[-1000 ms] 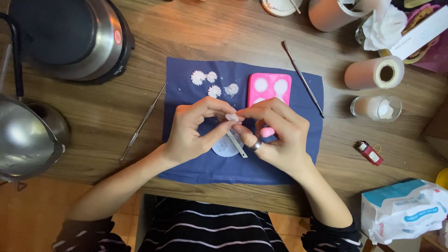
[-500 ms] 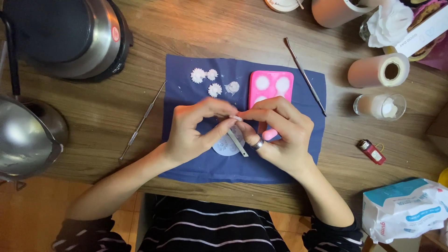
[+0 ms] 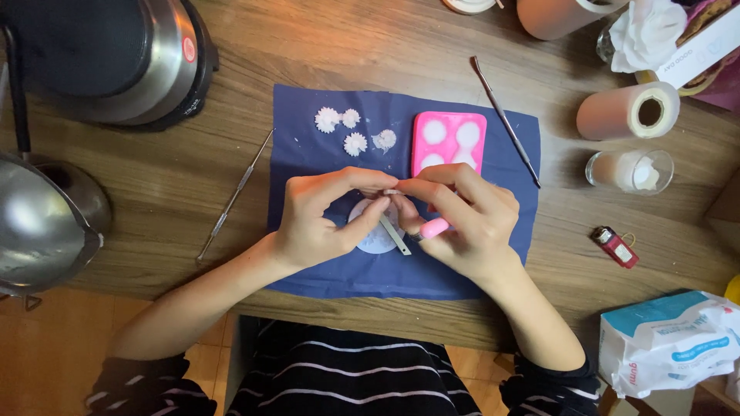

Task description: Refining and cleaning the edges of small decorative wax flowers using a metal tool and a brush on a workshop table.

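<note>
On the brown wooden counter (image 3: 193, 177), the dark blue rectangular cloth mat (image 3: 308, 262) serves as landmark. Over its centre, the left hand (image 3: 320, 223) and right hand (image 3: 470, 223) have hardly shifted in the last second; both grips remain pinched on one small white piece (image 3: 391, 192) above a pale round disc (image 3: 370, 235). A thin flat metal strip (image 3: 395, 234) and pink-handled tool (image 3: 433, 228) stay under the right fingers, so the fine shaping appears ongoing.
</note>
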